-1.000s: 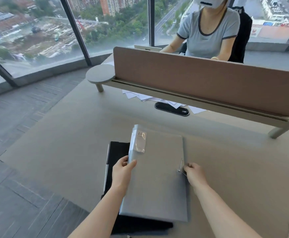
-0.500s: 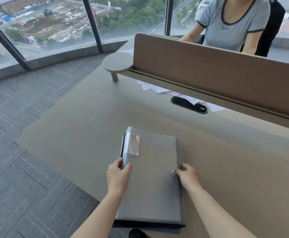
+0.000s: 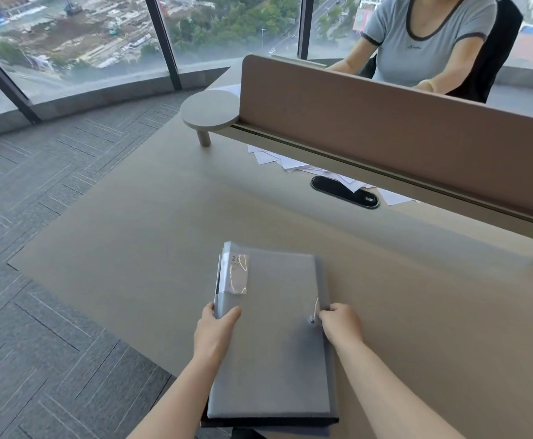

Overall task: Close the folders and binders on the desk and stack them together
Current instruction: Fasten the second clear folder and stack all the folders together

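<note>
1. a closed grey folder [image 3: 274,337] lies flat on a black binder [image 3: 268,421], both at the near edge of the table [image 3: 132,232].
2. the left hand [image 3: 216,334] grips the folder's left edge, thumb on top, the other fingers curled under the edge.
3. the right hand [image 3: 341,323] is at the right edge, its fingers pinching the folder beside a small clasp [image 3: 312,320].
4. beyond the fingers, loose papers [image 3: 290,163] lie under a brown divider [image 3: 385,128]; a second person [image 3: 423,42] sits behind it.
</note>
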Demonstrator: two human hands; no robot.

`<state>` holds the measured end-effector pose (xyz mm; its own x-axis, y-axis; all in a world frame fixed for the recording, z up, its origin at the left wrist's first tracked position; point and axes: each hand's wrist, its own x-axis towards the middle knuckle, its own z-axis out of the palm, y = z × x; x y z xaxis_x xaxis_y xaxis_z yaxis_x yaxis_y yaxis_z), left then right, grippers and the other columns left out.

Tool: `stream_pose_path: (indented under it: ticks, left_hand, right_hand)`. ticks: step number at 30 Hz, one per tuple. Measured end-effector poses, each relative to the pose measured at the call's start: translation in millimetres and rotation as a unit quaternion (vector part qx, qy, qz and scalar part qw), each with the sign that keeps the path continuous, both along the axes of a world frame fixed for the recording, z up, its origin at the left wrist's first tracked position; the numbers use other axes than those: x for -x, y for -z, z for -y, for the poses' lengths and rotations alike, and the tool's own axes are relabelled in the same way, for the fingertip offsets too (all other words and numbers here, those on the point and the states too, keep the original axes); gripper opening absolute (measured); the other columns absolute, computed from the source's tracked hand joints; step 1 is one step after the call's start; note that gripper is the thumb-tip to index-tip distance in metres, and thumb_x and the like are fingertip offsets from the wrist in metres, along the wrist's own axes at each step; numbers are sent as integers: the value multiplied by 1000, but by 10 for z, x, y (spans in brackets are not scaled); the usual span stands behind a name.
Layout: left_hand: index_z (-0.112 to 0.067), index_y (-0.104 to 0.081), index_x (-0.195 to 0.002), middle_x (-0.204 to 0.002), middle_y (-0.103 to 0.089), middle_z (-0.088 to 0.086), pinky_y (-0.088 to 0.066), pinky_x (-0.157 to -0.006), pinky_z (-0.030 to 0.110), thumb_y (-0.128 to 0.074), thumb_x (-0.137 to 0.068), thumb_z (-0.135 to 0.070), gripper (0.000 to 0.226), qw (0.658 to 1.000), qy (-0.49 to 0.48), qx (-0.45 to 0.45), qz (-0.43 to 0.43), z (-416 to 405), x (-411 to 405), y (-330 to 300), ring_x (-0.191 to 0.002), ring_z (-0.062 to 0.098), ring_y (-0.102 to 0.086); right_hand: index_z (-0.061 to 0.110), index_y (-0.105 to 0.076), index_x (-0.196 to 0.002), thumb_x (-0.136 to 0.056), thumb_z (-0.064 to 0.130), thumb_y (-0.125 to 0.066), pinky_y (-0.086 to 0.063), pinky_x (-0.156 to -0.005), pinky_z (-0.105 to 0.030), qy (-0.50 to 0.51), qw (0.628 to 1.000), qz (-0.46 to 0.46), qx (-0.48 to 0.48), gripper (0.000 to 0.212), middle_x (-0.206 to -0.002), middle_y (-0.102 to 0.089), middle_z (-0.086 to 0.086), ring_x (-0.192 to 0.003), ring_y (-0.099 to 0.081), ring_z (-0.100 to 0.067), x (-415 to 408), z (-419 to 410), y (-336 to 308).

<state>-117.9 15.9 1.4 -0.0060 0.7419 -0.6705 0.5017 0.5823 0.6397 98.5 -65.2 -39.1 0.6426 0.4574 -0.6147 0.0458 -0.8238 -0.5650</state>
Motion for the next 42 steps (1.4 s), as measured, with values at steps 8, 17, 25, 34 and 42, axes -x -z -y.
stream_pose_path:
  ticks: [8, 17, 25, 34, 42]
  left_hand:
    - [-16, -61, -104, -104, -71, 10, -58, -83, 46, -71, -60, -47, 55, 998, -24, 48, 22, -134, 75, 72, -91, 28, -70]
    - [-5, -74, -95, -87, -79, 16, -60, -84, 51, -78, -58, -42, 53, 992, -13, 109, 62, -257, 68, 140, -80, 35, -76]
    - [-6, -72, -100, -87, -79, 16, -59, -82, 49, -79, -56, -46, 60, 990, -14, 121, 69, -245, 35, 182, -80, 35, -76]
    - [-4, -69, -99, -91, -77, 19, -60, -77, 45, -78, -55, -44, 60, 994, -6, 78, 77, -194, -162, 147, -82, 35, -75]
    - [-1, -70, -98, -96, -75, 22, -59, -81, 52, -80, -56, -41, 59, 993, 26, 57, 96, -172, -295, -58, -90, 39, -73]
  right_hand:
    - [7, -42, -53, -75, 0, -59, -26, -51, -28, 68, 995, -65, 37, 29, -54, -43, -9, -55, -39, -22, -63, -96, -44]
    - [5, -44, -55, -74, -3, -55, -33, -55, -28, 84, 993, -68, 38, 23, -58, -47, -9, -57, -44, -26, -50, -139, -10]
    - [4, -48, -61, -76, 0, -53, -37, -51, -27, 74, 995, -45, 43, 16, -64, -52, -12, -61, -52, -29, -111, -112, 15]
    - [3, -60, -66, -72, -3, -52, -25, -55, -30, 102, 992, -59, -35, 11, -61, -52, -7, -58, -36, -22, -132, 175, 15]
    - [12, -69, -75, -82, -3, -58, -35, -60, -30, 156, 977, -79, -121, 20, -71, -67, -6, -65, -51, -23, -306, 356, -38]
